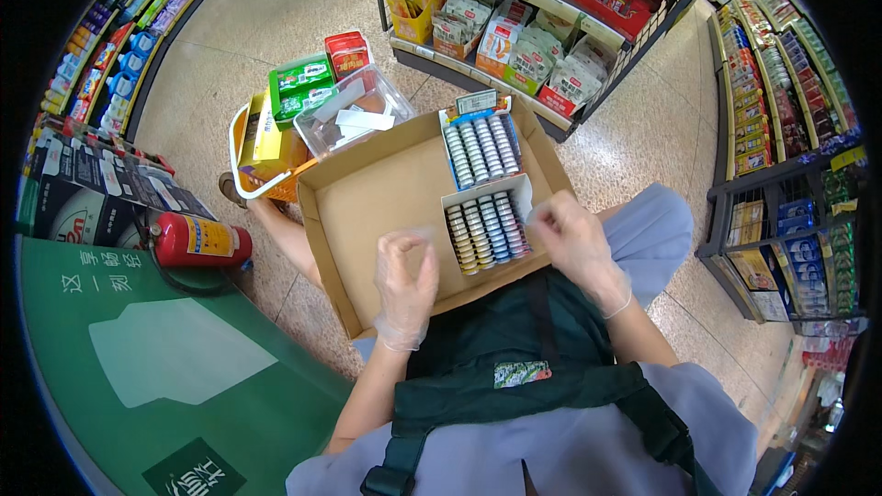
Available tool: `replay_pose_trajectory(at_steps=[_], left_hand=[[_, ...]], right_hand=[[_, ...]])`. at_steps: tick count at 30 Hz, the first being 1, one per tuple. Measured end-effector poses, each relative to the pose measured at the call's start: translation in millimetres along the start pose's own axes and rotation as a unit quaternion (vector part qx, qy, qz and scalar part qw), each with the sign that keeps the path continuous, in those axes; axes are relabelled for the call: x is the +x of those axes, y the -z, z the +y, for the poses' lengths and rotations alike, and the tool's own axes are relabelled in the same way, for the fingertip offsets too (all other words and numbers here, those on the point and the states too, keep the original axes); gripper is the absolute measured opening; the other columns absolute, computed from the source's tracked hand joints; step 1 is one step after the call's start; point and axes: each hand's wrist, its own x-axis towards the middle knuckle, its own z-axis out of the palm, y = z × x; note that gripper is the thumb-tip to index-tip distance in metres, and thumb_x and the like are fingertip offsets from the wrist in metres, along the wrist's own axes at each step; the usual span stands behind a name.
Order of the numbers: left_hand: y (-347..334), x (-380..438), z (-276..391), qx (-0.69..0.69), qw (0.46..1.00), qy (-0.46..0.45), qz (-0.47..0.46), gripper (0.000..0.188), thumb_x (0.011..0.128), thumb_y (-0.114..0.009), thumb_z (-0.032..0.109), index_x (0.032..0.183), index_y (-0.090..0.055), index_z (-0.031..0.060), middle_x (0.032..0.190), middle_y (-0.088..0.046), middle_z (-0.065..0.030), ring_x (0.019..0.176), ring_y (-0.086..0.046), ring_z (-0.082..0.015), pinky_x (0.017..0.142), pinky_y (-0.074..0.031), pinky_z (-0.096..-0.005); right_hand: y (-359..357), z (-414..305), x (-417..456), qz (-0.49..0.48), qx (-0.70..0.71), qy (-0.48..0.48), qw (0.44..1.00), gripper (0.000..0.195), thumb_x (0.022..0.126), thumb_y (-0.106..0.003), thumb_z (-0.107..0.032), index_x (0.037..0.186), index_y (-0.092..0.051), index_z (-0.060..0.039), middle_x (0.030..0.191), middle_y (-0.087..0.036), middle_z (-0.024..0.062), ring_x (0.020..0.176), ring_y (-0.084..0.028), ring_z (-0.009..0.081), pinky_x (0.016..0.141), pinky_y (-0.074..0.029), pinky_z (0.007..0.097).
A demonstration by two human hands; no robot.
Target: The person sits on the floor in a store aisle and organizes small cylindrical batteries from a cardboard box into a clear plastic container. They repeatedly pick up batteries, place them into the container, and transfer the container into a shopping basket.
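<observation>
A shallow cardboard tray (372,297) lies before me above my lap. My left hand (408,275), in a clear thin glove, is curled over the tray's near left part, and I see nothing in it. Two open display boxes stand in the tray's right half, end to end. The far box (481,151) holds rows of small white-edged round packs; the near box (486,233) holds similar rows with yellow, blue and red edges. My right hand (563,234), gloved too, is by the right side of the near box, its fingers curled and blurred; whether it holds something small cannot be told.
Beyond the tray stand an orange basket (282,187) of packaged goods and a clear plastic container (324,127). A red fire extinguisher (207,241) is at left, above a green counter (275,413). Shop shelves (482,76) stand ahead and on both sides.
</observation>
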Motion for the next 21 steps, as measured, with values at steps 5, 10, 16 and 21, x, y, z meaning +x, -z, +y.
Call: replay_pose_trajectory(at_steps=[5,10,16,21], left_hand=[[-7.8,-3.0,17.7,0.06,0.976,-0.191,-0.08,0.024,0.075,-0.075,0.0,0.094,-0.062,0.0067,0.121,-0.059,-0.0145,0.119,-0.053,-0.0381,0.102,-0.043,-0.0461],[-22.4,-13.1,7.8,0.114,0.965,-0.187,-0.143,0.022,0.073,-0.078,0.006,0.092,-0.069,0.0097,0.139,-0.049,-0.0196,0.133,-0.04,-0.0475,0.11,-0.035,-0.0548],[-32.4,-19.9,3.9,0.131,0.967,-0.17,-0.14,0.03,0.073,-0.077,0.006,0.102,-0.069,0.0101,0.14,-0.048,-0.0207,0.133,-0.04,-0.0476,0.11,-0.036,-0.0547],[-33.0,-18.4,8.6,0.126,0.968,-0.177,-0.124,0.031,0.073,-0.077,0.005,0.102,-0.068,0.0066,0.136,-0.051,-0.0209,0.131,-0.043,-0.046,0.108,-0.038,-0.0537]], right_hand=[[-20.7,6.0,-14.9,-0.112,-0.102,0.173,0.973,0.012,0.078,-0.07,-0.01,0.081,-0.061,-0.0045,0.086,-0.056,0.0123,0.084,-0.059,0.0313,0.074,-0.05,0.0425],[-37.0,8.0,-19.4,-0.087,-0.163,0.159,0.97,0.01,0.075,-0.068,-0.003,0.082,-0.061,-0.004,0.088,-0.054,0.0113,0.085,-0.056,0.0305,0.075,-0.048,0.0425],[-38.3,15.0,-16.9,-0.08,-0.14,0.196,0.967,0.005,0.075,-0.063,-0.001,0.078,-0.06,-0.0039,0.086,-0.053,0.0113,0.084,-0.056,0.0303,0.073,-0.048,0.0409],[-33.2,8.7,-11.8,-0.082,-0.103,0.211,0.968,0.008,0.076,-0.063,-0.001,0.083,-0.059,-0.0037,0.081,-0.054,0.0118,0.08,-0.058,0.0311,0.072,-0.048,0.0414]])
